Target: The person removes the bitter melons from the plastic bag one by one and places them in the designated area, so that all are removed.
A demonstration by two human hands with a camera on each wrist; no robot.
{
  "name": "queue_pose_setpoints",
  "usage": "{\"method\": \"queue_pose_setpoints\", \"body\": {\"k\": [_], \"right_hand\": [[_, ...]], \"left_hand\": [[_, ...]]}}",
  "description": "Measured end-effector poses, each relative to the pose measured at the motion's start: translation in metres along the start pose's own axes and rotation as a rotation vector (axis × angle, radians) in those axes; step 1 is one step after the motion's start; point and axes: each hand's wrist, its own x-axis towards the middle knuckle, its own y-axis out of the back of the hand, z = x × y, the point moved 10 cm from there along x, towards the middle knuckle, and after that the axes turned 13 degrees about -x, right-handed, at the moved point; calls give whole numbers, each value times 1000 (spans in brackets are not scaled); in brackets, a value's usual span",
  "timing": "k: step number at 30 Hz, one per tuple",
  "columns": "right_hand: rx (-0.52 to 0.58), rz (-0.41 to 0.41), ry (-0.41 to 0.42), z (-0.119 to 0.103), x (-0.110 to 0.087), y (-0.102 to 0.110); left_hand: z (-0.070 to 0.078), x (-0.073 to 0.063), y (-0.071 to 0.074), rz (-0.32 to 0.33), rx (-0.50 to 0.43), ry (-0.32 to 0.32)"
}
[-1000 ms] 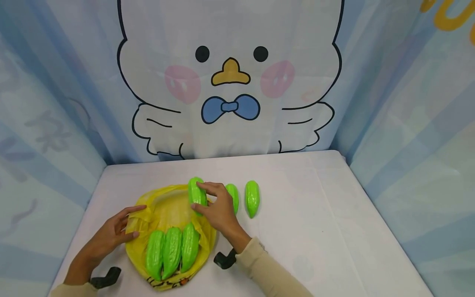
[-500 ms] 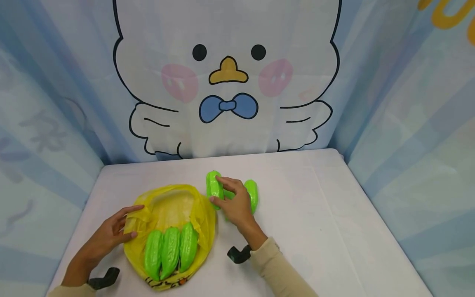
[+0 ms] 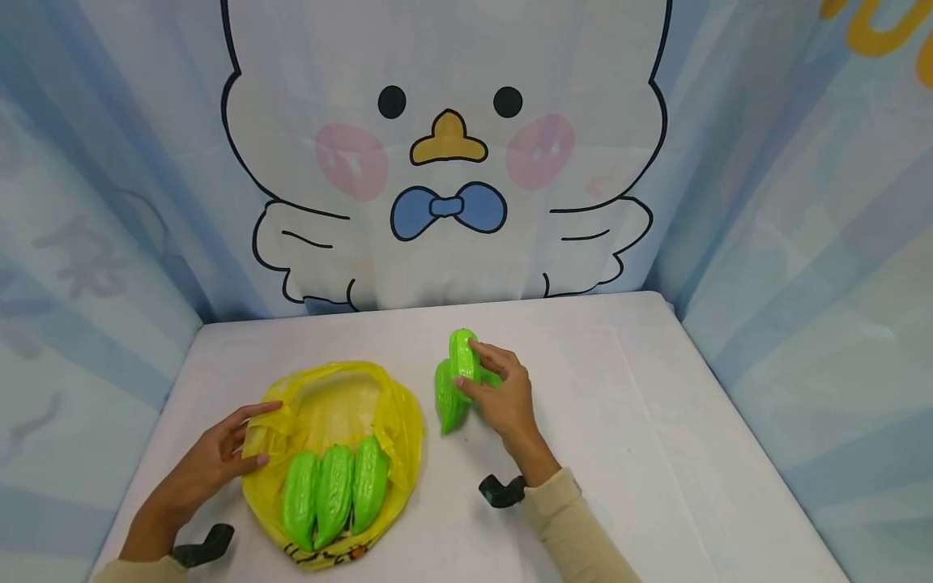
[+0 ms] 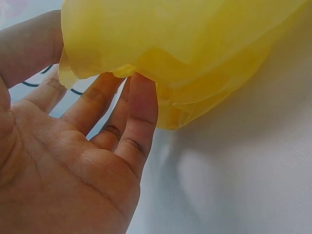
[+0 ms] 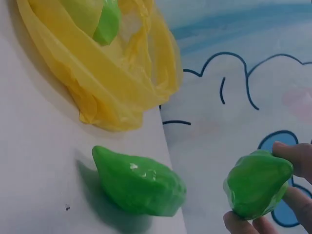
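My right hand (image 3: 512,398) pinches a glossy, bumpy green bitter melon (image 3: 462,355) between thumb and fingers, above the back middle of the table. In the right wrist view this held bitter melon (image 5: 256,185) is apart from a bitter melon (image 5: 139,183) lying on the table. Another bitter melon (image 3: 492,378) is mostly hidden behind my right hand. At the left, my left hand (image 3: 207,470) holds the edge of a yellow plastic bag (image 3: 404,421), thumb and fingers on either side of the film. Three bitter melons (image 3: 335,495) lie side by side in the bag's opening.
A white cloth covers the table (image 3: 656,453). Blue and white printed curtains (image 3: 452,267) stand along the back and both sides. A dark wrist-worn piece (image 3: 503,491) sticks out below my right wrist, and another (image 3: 204,546) below my left.
My right hand has carried its bitter melon rightward from the bag's far rim to over the bitter melons on the table. My left hand keeps its place on the bag.
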Motion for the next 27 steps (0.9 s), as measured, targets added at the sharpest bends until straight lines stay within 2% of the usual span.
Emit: {"method": "queue_pose_setpoints", "body": {"k": [14,27], "right_hand": [[28,45,-28,31,6,46],[-13,79,-116,66,8,67]], "left_hand": [[1,0,-1,-22,-32,-17],[-1,-1,1,-19,-18,-18]]}}
